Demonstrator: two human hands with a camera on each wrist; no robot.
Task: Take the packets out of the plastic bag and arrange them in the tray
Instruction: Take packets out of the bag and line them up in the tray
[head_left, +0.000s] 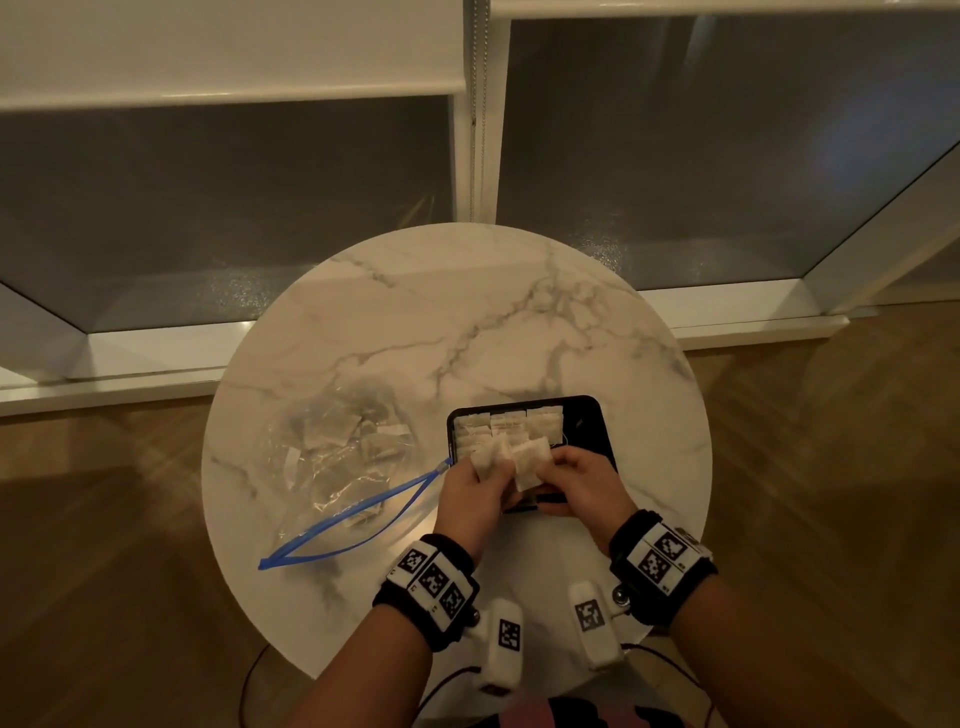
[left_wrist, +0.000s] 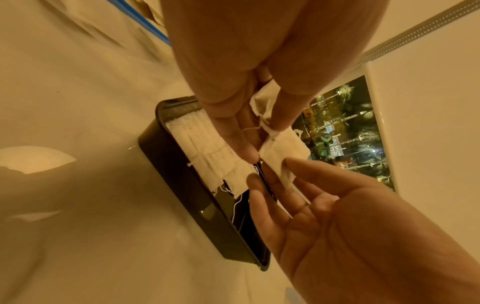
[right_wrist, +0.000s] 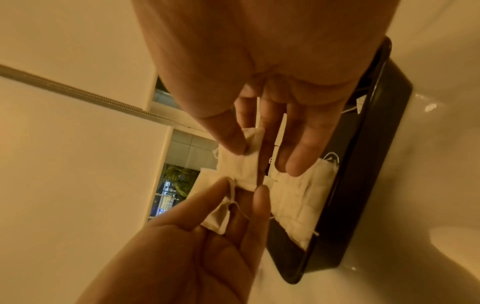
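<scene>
So both hands hover over tray (head_left: 597, 415) near edge: left hand (head_left: 470, 493) pinches 1 packet (head_left: 488, 460), right hand (head_left: 582, 480) pinches another (head_left: 531, 460), prob. untangling strings. Rows fill tray's far left; plastic bag (head_left: 337, 457) w/ more lies left.

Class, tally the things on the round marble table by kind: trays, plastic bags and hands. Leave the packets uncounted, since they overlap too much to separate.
Black tray: 1
Clear plastic bag with blue zip: 1
Hands, left hand and right hand, each pinching packets: 2
Total: 4
</scene>
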